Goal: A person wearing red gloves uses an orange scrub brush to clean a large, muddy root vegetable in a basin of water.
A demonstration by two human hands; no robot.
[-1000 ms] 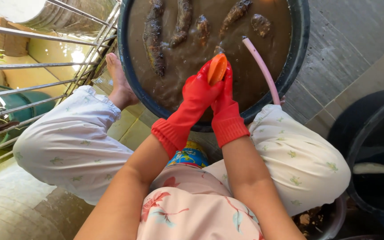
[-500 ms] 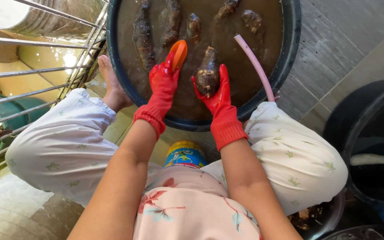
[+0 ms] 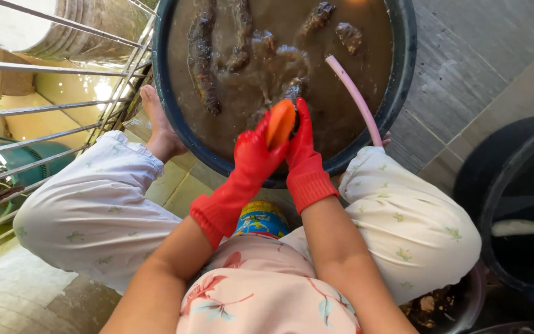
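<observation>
Hands brought together since half a second ago: left hand point(image 3: 251, 154) clenched around an orange scrubber point(image 3: 279, 124), right hand point(image 3: 304, 148) closed on a muddy root point(image 3: 293, 93) above the basin point(image 3: 168, 117). Several muddy roots point(image 3: 202, 62) are left unwashed in its brown water. Pink hose point(image 3: 356, 99) is draped over the rim; dark bucket point(image 3: 508, 204) stands right of it.

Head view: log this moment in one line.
left hand: orange scrubber | right hand: muddy root | over basin of brown water | pink hose in basin

Red rubber gloves point(image 3: 261, 167), white floral trousers point(image 3: 100, 216).
</observation>
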